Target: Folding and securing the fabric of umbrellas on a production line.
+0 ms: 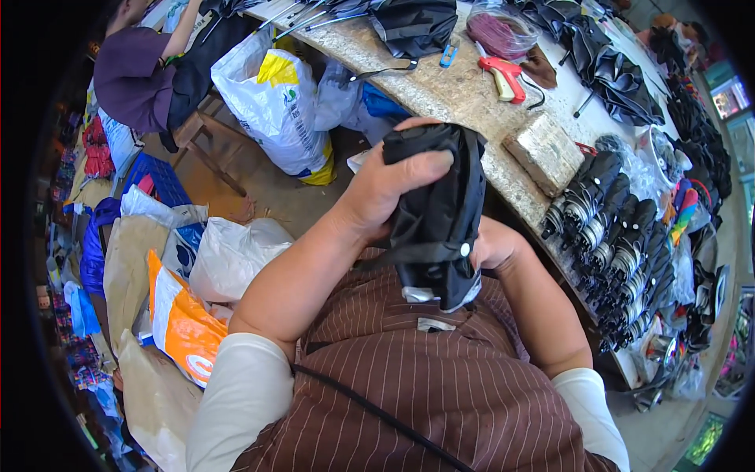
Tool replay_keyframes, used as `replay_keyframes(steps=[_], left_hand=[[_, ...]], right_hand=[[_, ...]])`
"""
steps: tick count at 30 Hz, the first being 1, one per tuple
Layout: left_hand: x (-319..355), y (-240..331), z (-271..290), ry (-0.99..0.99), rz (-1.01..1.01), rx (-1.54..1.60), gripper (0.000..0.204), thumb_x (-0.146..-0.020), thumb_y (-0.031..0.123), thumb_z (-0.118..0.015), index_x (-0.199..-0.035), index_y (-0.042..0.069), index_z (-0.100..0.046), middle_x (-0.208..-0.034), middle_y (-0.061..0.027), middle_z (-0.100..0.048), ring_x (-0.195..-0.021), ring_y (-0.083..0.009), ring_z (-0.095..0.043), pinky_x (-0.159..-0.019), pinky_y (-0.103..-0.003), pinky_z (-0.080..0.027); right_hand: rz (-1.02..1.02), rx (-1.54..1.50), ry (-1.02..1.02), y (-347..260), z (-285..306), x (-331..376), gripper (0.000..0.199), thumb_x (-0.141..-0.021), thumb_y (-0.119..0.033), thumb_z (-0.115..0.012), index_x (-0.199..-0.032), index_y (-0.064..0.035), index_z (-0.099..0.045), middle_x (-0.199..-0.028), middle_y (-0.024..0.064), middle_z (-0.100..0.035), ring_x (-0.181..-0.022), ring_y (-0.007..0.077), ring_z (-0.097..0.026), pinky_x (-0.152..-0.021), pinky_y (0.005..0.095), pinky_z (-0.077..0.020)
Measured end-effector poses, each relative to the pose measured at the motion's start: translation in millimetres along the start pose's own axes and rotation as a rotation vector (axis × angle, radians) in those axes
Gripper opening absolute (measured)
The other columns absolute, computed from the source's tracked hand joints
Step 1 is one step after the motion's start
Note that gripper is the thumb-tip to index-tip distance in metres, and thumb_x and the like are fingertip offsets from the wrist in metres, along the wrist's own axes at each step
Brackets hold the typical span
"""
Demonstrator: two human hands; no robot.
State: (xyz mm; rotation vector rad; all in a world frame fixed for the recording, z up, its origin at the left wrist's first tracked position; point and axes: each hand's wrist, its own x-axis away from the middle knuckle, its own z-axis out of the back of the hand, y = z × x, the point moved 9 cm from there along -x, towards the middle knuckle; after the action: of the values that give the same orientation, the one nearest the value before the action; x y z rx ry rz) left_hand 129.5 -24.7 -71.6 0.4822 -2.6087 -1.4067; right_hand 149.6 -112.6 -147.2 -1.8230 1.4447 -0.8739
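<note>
Beside a cluttered table (464, 98), both hands, left hand (385, 185) and right hand (495, 245), grip a folded black umbrella (440, 212).

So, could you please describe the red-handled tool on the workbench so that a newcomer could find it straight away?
Start at the long pale workbench running along the person's right. Near its far end, beyond the wooden block, lies the tagging gun, beside a clear bag of dark red cords. It is the only pistol-shaped tool there, red with a cream handle, among black folded umbrellas.
</note>
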Motion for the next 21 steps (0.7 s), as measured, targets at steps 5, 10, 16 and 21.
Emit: replay_keyframes(steps=[5, 10, 16, 21], left_hand=[[-0.8, 38.1, 31.1, 0.262, -0.207, -0.121, 0.033, -0.080, 0.015, -0.072, -0.105, 0.002, -0.053, -0.089, -0.0066, -0.063, -0.073, -0.0115, -0.059, -0.070, -0.022, -0.049], [6.0, 31.1, 50.9, 0.398, -0.202, -0.121, 0.028, -0.081, 0.018, -0.074, -0.095, 0.002, -0.055, -0.085, -0.0044, -0.063, -0.071, -0.0096, -0.058, -0.068, -0.020, -0.048], [5.5, 37.8, 85.5, 0.493, -0.210, -0.018, 0.026, -0.081, 0.021, -0.074, -0.092, 0.003, -0.058, -0.082, -0.0034, -0.063, -0.068, -0.0086, -0.057, -0.065, -0.020, -0.047], [11.9, 38.6, 97.0, 0.552, -0.196, 0.067, 0.025, -0.081, 0.024, -0.074, -0.089, 0.004, -0.060, -0.079, -0.0019, -0.062, -0.067, -0.0078, -0.056, -0.064, -0.021, -0.047]], right_hand=[[0.209, 0.544, 0.643, -75.4, 43.2, 34.0, 0.059, -0.071, -0.024, -0.080, -0.120, -0.0016, -0.055, -0.101, 0.0079, -0.064, -0.090, 0.0204, -0.060, -0.085, 0.0319, -0.0464], [0.642, 1.097, 0.651, -124.5, -45.3, 36.0, 0.035, -0.077, -0.010, -0.069, -0.108, -0.0009, -0.059, -0.094, 0.0051, -0.062, -0.083, 0.0205, -0.060, -0.079, 0.0296, -0.0475], [-0.182, 1.443, 0.675, -42.2, 34.7, 43.8, 0.025, -0.077, -0.010, -0.069, -0.100, -0.0026, -0.062, -0.098, 0.0079, -0.059, -0.085, 0.0213, -0.058, -0.077, 0.0289, -0.0470], [-0.026, 1.697, 0.705, -61.6, 25.5, 70.2, 0.024, -0.077, -0.008, -0.069, -0.099, -0.0017, -0.062, -0.099, 0.0088, -0.058, -0.082, 0.0209, -0.057, -0.072, 0.0285, -0.0476]])
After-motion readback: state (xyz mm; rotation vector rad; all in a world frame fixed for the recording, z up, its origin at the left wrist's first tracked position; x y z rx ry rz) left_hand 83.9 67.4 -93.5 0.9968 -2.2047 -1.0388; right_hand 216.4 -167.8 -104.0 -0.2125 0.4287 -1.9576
